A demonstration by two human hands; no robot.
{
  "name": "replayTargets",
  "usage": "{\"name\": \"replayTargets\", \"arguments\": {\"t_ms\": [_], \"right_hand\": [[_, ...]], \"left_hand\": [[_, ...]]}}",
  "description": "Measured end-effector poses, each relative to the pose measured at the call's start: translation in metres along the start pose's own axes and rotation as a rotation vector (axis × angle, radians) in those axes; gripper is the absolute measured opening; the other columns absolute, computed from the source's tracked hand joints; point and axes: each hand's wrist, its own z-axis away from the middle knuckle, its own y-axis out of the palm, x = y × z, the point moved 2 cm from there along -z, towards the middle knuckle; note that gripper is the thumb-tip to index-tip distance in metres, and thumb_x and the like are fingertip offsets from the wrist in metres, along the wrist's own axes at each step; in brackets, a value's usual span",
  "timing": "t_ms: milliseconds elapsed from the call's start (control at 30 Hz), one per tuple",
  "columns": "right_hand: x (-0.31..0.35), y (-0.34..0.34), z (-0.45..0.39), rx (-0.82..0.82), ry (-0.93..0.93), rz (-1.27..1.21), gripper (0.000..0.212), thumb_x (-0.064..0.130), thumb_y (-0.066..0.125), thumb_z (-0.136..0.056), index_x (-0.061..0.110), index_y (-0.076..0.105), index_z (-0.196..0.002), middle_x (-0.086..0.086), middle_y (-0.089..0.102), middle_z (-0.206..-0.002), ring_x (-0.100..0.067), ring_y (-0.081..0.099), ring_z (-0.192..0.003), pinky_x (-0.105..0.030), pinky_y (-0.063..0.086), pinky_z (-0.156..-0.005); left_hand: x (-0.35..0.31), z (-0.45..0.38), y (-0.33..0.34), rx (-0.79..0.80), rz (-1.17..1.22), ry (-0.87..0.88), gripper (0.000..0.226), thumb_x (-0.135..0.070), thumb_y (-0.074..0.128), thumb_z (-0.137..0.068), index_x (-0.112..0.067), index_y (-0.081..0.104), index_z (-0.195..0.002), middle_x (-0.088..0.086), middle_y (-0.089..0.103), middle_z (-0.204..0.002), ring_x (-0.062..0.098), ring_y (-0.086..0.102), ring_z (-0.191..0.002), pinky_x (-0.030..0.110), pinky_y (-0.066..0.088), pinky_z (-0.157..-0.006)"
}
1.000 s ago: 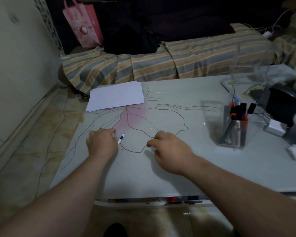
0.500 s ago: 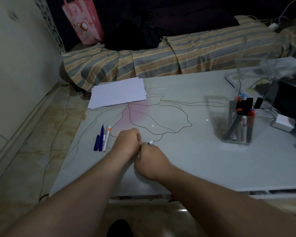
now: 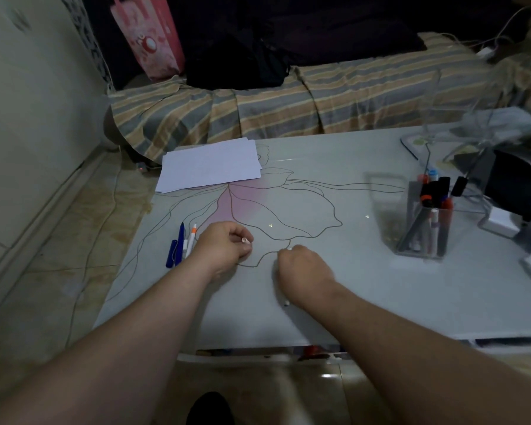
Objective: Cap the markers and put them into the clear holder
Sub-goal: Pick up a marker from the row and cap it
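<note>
We cannot see most of the marker [image 3: 286,303]: only a small tip shows below the right hand [image 3: 304,268], whose curled fingers hide the rest. The left hand [image 3: 224,245] pinches a small white cap [image 3: 244,240], its open end towards us. Both hands hang over the table [image 3: 350,296], apart. The clear holder [image 3: 423,222] stands well right, its markers blurred.

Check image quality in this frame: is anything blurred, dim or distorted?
Head view: dim overall, darkest behind the sofa; right edge smeared with motion blur around the clear holder and clutter; right hand slightly blurred, left hand sharper; wide-angle bending at the edges.
</note>
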Motion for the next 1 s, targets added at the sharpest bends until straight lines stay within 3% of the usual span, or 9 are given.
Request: {"name": "replayTargets", "arguments": {"t_ms": [100,233,367,500,600,733,1000], "right_hand": [[-0.026,-0.008,-0.006,-0.04,0.101,-0.027,0.025,0.01,0.048,-0.096,0.008,0.054,-0.12,-0.018,0.059,-0.122,-0.037,0.059,-0.113,-0.036,0.047,-0.084],[-0.053,-0.024,-0.012,-0.075,0.184,-0.125,0.024,0.025,0.057,-0.092,0.011,0.06,-0.112,-0.016,0.063,-0.113,-0.036,0.06,-0.104,-0.032,0.043,-0.074],[-0.06,-0.047,-0.011,-0.177,-0.009,-0.17,0.026,0.027,0.057,-0.094,0.029,0.069,-0.117,-0.004,0.054,-0.102,-0.028,0.058,-0.099,-0.035,0.049,-0.08],[-0.061,-0.06,-0.001,-0.297,-0.127,-0.003,0.026,0.04,0.048,-0.1,0.048,0.064,-0.119,0.005,0.051,-0.106,-0.027,0.059,-0.092,-0.035,0.048,-0.073],[-0.055,-0.065,0.002,-0.323,-0.163,0.096,0.029,0.039,0.043,-0.101,0.05,0.062,-0.122,0.007,0.057,-0.105,-0.028,0.06,-0.099,-0.033,0.037,-0.069],[-0.049,-0.068,0.004,-0.351,-0.161,0.109,0.031,0.038,0.041,-0.102,0.05,0.061,-0.122,0.007,0.058,-0.102,-0.027,0.06,-0.098,-0.032,0.033,-0.067],[-0.045,-0.07,0.007,-0.339,-0.16,0.112,0.029,0.036,0.041,-0.102,0.047,0.062,-0.119,0.006,0.056,-0.1,-0.029,0.06,-0.095,-0.032,0.031,-0.066]], "left_hand": [[-0.005,0.002,0.002,0.011,-0.004,0.029,0.023,0.005,0.076,-0.082,-0.018,0.074,-0.08,0.015,0.076,-0.095,0.028,0.074,-0.088,0.046,0.06,-0.09],[-0.015,0.004,0.004,-0.014,-0.093,0.093,0.022,0.0,0.079,-0.081,-0.021,0.075,-0.082,0.004,0.078,-0.092,0.024,0.074,-0.095,0.037,0.06,-0.091],[-0.025,0.009,0.007,-0.008,-0.154,0.142,0.024,-0.005,0.078,-0.084,-0.029,0.076,-0.086,-0.007,0.076,-0.094,0.009,0.07,-0.088,0.024,0.055,-0.087],[-0.031,0.013,0.013,0.018,-0.183,0.198,0.026,-0.009,0.078,-0.085,-0.035,0.076,-0.087,-0.014,0.075,-0.094,0.004,0.067,-0.091,0.016,0.05,-0.083],[-0.034,0.013,0.018,0.055,-0.209,0.214,0.022,-0.013,0.078,-0.085,-0.033,0.079,-0.095,-0.011,0.076,-0.101,0.01,0.068,-0.101,0.024,0.052,-0.093],[-0.039,0.015,0.023,0.072,-0.191,0.211,0.022,-0.013,0.079,-0.085,-0.032,0.08,-0.097,-0.009,0.077,-0.1,0.013,0.069,-0.102,0.032,0.054,-0.098],[-0.048,0.024,0.03,0.13,-0.119,0.221,0.024,-0.009,0.076,-0.087,-0.03,0.079,-0.098,-0.01,0.078,-0.094,0.001,0.07,-0.087,0.015,0.051,-0.082]]}}
